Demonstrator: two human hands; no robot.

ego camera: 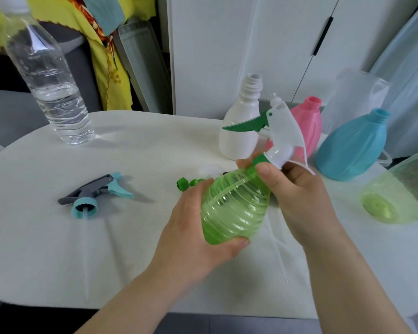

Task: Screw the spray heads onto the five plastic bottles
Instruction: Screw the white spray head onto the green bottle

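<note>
My left hand (191, 227) grips the base of a ribbed green bottle (234, 208), held tilted above the table. On its neck sits a white spray head (285, 133) with a green trigger. My right hand (297, 189) holds the green collar at the neck between thumb and fingers. A grey and teal spray head (92, 194) lies loose on the left of the white table (58, 249), its tube pointing toward me. A white bottle (241, 121), a pink bottle (309, 126) and a blue bottle (352, 145) stand open behind. More green spray-head parts (186, 183) lie partly hidden behind my left hand.
A clear water bottle (51, 88) stands at the back left. A pale green bottle (396, 196) lies on its side at the right edge. A clear plastic bag (355, 97) sits behind the blue bottle. White cabinet doors close off the back.
</note>
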